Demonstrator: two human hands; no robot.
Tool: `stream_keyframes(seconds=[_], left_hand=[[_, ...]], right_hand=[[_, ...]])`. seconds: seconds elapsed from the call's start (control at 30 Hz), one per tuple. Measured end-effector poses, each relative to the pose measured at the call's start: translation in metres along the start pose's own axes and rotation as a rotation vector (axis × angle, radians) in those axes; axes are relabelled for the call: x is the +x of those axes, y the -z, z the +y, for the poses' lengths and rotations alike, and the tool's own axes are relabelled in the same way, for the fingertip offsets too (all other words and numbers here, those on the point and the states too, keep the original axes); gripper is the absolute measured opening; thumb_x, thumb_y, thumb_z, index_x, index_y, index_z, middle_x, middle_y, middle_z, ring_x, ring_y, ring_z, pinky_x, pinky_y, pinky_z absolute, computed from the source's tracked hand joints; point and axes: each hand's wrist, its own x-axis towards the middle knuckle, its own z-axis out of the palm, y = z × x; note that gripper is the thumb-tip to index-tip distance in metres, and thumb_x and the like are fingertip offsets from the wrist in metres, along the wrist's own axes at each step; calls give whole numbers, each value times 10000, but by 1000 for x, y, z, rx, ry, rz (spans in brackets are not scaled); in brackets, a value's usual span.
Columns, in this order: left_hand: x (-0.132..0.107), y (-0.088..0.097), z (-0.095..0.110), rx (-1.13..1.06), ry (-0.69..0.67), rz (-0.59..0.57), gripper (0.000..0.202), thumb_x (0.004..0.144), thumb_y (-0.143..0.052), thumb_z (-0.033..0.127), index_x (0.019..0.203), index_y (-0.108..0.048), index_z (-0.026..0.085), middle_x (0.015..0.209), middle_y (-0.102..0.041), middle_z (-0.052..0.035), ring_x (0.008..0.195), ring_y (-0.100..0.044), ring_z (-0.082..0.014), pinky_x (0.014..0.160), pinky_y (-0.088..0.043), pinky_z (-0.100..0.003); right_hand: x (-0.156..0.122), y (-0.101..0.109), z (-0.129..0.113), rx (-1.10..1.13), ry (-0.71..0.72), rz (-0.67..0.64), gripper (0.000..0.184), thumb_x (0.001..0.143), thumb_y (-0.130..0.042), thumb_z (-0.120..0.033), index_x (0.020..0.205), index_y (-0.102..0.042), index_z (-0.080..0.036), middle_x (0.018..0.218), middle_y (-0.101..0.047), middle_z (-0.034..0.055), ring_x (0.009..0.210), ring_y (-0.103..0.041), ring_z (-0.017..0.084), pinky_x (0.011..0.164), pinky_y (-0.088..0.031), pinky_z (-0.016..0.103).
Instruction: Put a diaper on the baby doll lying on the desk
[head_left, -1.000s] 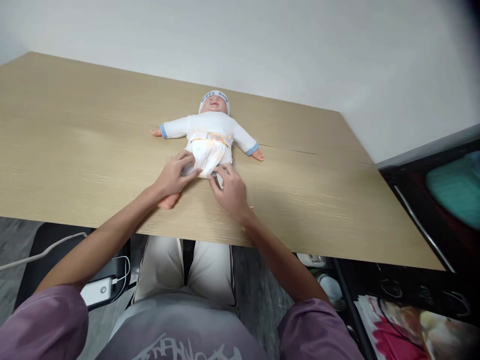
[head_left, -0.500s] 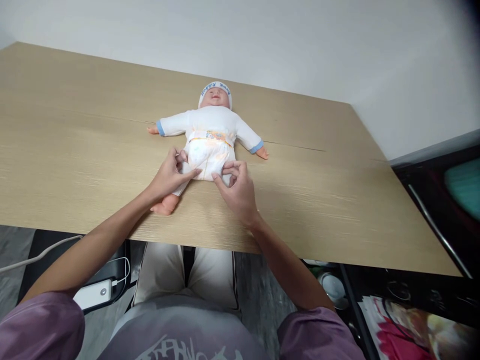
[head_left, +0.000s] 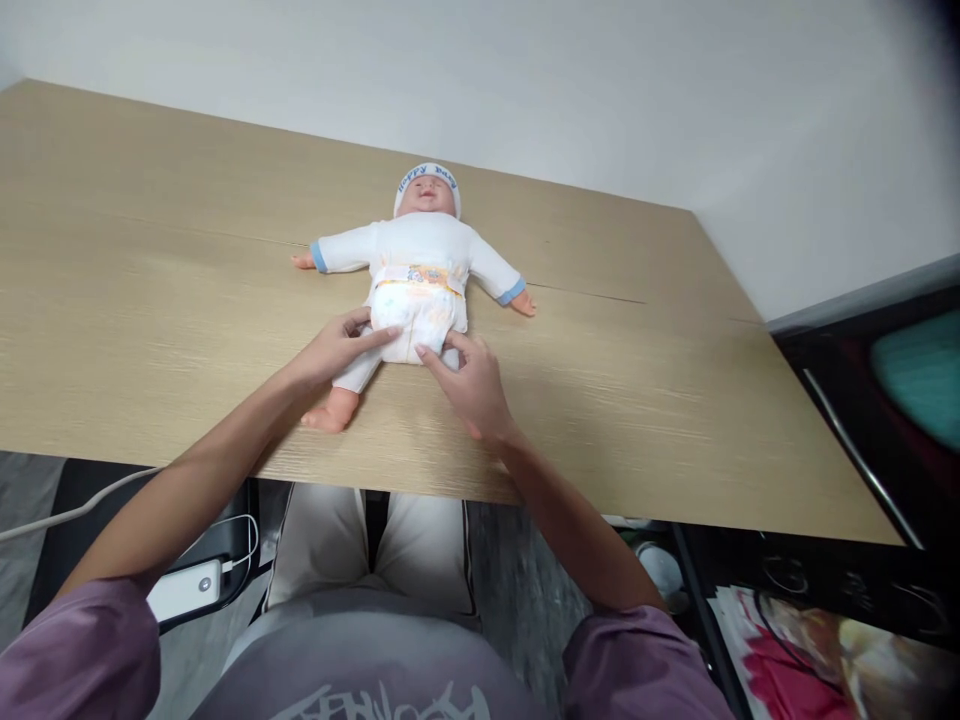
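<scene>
A baby doll (head_left: 426,240) in a white outfit with blue cuffs and a lettered cap lies on its back, arms spread. Around its hips is a white diaper (head_left: 412,310) with an orange printed waistband. My left hand (head_left: 349,345) grips the diaper's edge by the leg on the left, thumb laid across the front and fingers at the side. On the other side, my right hand (head_left: 469,380) pinches the diaper's edge between thumb and fingers. One doll foot (head_left: 334,411) shows below my left hand; my right hand hides most of the other leg.
The doll rests on a wooden table (head_left: 637,400) that meets a white wall (head_left: 525,80). Below the near edge, a white power bank (head_left: 185,590) with a cable lies at the left. Dark shelving with a bright printed package (head_left: 817,650) stands at the lower right.
My left hand's fingers have straightened and flattened along the diaper's side. My right hand has shifted slightly, still at the diaper's edge. The doll lies as before.
</scene>
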Motion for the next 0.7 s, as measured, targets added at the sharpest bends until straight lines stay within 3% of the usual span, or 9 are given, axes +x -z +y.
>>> stream_keyframes(seconds=[0.1,0.23,0.33,0.47,0.6,0.7], left_hand=[[2,2,-2,-150,52,-9,547,890,-930,629,1200,-812,194,1252,-849,-125,1069,-786,-280,884,-621,-388],[2,6,-8,-166,53,35,509,886,-938,626,1130,-818,195,1201,-854,-122,1026,-793,-270,873,-634,-394],[-1,15,-8,-90,18,2,523,913,-896,681,1137,-835,212,1234,-855,-122,1086,-800,-288,918,-647,-409],[-13,36,1,134,-27,-24,571,969,-806,752,1250,-856,258,1324,-849,-113,1157,-789,-303,971,-632,-420],[-16,57,8,399,-93,130,570,1051,-675,748,1289,-835,255,1329,-836,-110,1087,-753,-296,956,-601,-436],[6,72,2,598,-245,293,504,1054,-657,670,1295,-777,243,1401,-786,-130,1216,-695,-339,1117,-555,-518]], right_hand=[[-1,0,1,85,-17,61,364,1085,-714,-578,907,-753,-264,897,-755,43,944,-654,288,957,-562,462],[-2,-3,8,-2,50,195,334,1071,-754,-552,910,-791,-262,1116,-748,96,1137,-678,320,1140,-539,550],[-7,1,12,-68,87,223,242,1057,-782,-503,1002,-843,-275,1216,-720,113,1203,-680,337,1169,-535,595],[-23,19,14,-106,158,166,193,1070,-767,-428,1189,-855,-303,1273,-716,118,1225,-692,343,1184,-528,625],[-25,45,31,-92,153,168,231,1089,-720,-454,1222,-803,-285,1191,-765,103,1039,-689,307,1034,-599,545],[1,60,63,-169,131,265,279,1085,-665,-470,1250,-749,-261,1223,-773,132,1077,-689,329,1037,-602,549]])
